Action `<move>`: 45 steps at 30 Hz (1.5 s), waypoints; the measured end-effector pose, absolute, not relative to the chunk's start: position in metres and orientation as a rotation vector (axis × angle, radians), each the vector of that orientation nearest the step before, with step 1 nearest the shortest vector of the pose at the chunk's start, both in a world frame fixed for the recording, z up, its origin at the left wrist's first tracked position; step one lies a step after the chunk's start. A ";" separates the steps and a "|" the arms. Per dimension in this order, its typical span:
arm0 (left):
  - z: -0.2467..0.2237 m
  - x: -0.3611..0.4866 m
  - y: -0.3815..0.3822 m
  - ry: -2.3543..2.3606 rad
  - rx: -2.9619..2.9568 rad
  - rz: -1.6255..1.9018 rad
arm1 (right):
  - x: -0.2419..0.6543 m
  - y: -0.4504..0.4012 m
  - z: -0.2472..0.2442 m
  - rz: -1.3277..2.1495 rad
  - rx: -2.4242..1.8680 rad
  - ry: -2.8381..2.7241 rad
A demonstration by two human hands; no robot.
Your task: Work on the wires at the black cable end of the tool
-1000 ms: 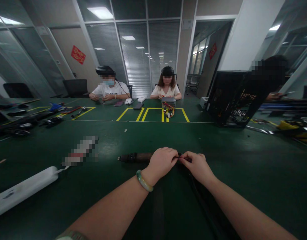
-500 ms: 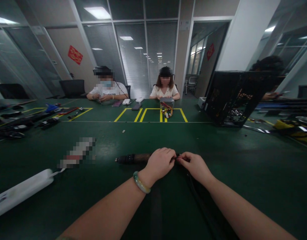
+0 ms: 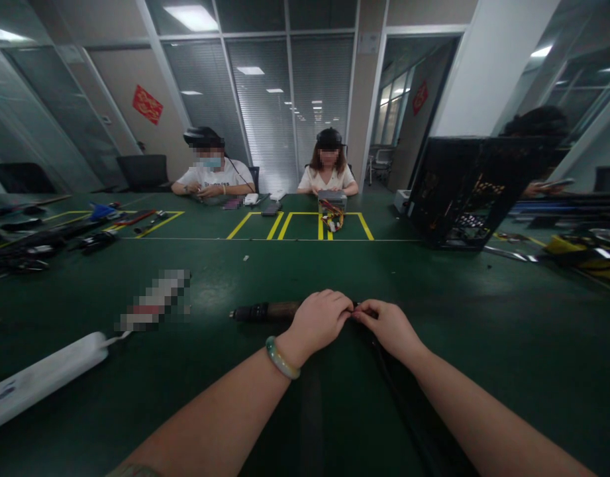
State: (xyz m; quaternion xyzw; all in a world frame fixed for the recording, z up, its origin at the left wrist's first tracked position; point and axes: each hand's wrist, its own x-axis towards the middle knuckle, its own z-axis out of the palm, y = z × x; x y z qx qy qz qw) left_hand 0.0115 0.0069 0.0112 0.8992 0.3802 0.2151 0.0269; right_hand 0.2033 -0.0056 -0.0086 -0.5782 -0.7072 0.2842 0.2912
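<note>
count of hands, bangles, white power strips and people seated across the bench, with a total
hands (left hand, right hand): 2
bangles (bangle): 1
white power strips (white power strip): 1
seated people (white T-shirt, cream top): 2
total: 6

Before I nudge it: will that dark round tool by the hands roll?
Likely rolls: its round body lies on its side on the smooth green mat. The left hand and right hand at its end should steady it. The black cable looks floppy.

Power strip (image 3: 46, 379) left of left hand (image 3: 318, 322)
</note>
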 end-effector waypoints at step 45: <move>0.008 0.014 0.004 1.253 2.830 0.748 | 0.206 -0.001 -0.006 0.663 -1.519 -2.012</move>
